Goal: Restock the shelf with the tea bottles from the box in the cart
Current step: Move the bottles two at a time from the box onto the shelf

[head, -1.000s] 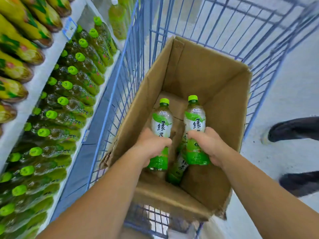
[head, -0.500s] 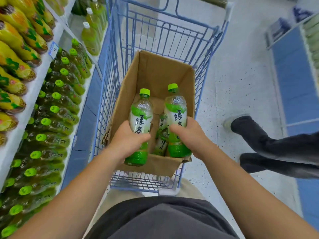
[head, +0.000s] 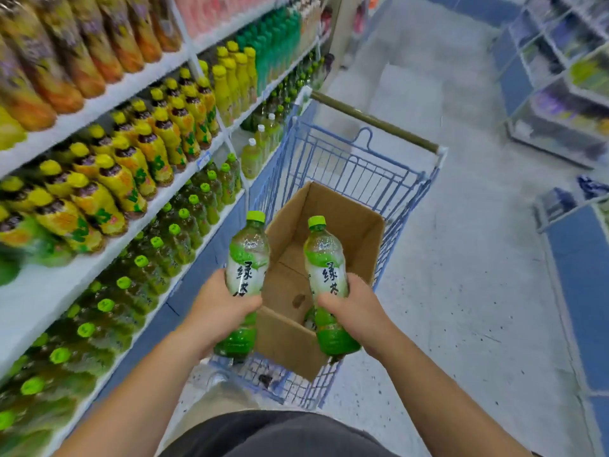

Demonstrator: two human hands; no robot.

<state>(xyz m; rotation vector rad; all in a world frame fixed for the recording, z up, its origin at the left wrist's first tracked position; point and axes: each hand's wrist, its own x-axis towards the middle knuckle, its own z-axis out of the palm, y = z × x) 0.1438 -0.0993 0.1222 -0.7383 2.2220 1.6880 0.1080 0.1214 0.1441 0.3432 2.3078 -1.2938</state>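
Note:
My left hand (head: pixel 219 311) grips a green-capped tea bottle (head: pixel 247 258) upright, just left of the open cardboard box (head: pixel 356 225). My right hand (head: pixel 354 306) grips a second tea bottle (head: pixel 324 258) upright above the box's near right side. The box sits in the blue wire cart (head: pixel 362 166). Another bottle (head: pixel 309 319) shows low inside the box, mostly hidden. Matching green-capped bottles (head: pixel 141 262) fill the bottom shelf at left.
Yellow-capped bottles (head: pixel 131 159) fill the shelf above the green tea row, with more drinks higher up. The cart stands close against the shelving. Grey aisle floor (head: pixel 461 291) stretches to the right, with other shelving units (head: pixel 560 110) at the far right.
Both hands lifted the two bottles up out of the box. My head rose and turned toward the shelves. The person's legs at the right are out of view.

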